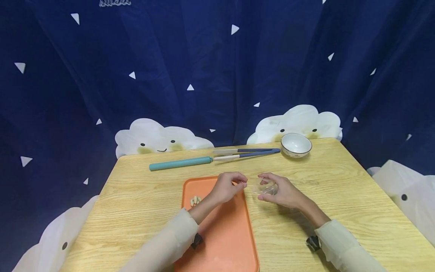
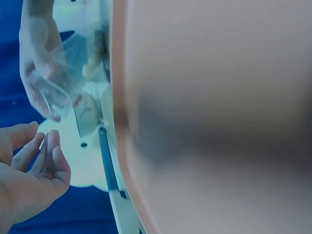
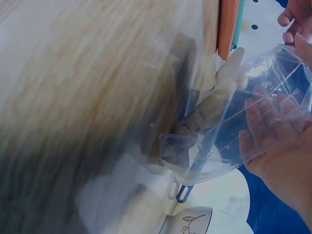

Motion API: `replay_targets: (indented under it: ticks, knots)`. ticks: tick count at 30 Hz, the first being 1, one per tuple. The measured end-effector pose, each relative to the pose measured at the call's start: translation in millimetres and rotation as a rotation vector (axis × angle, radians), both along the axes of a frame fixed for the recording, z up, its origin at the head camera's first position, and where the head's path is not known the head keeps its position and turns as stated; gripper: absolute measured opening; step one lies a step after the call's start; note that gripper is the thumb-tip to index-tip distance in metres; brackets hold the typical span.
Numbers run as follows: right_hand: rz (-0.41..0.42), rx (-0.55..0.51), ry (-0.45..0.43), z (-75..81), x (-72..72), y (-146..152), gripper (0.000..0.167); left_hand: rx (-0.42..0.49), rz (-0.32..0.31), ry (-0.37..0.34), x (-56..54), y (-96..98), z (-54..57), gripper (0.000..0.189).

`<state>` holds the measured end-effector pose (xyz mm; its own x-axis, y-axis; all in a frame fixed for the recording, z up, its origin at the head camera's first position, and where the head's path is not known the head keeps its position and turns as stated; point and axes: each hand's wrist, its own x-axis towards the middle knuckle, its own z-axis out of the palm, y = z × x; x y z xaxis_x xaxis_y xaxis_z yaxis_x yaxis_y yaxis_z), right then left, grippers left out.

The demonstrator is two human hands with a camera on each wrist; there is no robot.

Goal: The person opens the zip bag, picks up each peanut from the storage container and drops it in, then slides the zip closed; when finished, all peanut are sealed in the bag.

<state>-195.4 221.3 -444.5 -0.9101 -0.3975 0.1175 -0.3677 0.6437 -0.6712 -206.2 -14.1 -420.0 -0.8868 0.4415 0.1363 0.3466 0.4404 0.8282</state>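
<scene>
The right hand (image 1: 284, 193) loosely gripped the clear bag (image 3: 229, 131), hanging lengthwise below; nearby, the left hand (image 1: 225, 187) (half-curled) looked empty.

The tabletop (image 1: 340, 196) has a light wood-grain surface. An orange tray (image 1: 225, 234) extends lengthwise from mid-surface toward the near edge. Along the far edge, left to right: a teal rod (image 1: 180, 163), blue tongs (image 1: 251, 154) with pale tips, and an upright white bowl (image 1: 295, 153) near the far right corner.
</scene>
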Motion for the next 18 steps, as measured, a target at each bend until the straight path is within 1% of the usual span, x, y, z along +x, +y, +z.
replay_targets:
  ticks: [7, 13, 18]
  knots:
    - [0.004, -0.012, 0.005, 1.3, 1.2, 1, 0.065, -0.015, 0.04, -0.015, -3.9, -30.6, -1.6, 0.013]
    - [0.004, -0.013, 0.014, 2.1, 1.5, 0, 0.067, -0.066, 0.093, -0.025, -6.2, -63.3, -5.1, 0.014]
    - [0.005, -0.009, 0.018, 2.4, 1.4, 0, 0.066, -0.099, 0.154, -0.01, -9.8, -90.9, -14.0, 0.012]
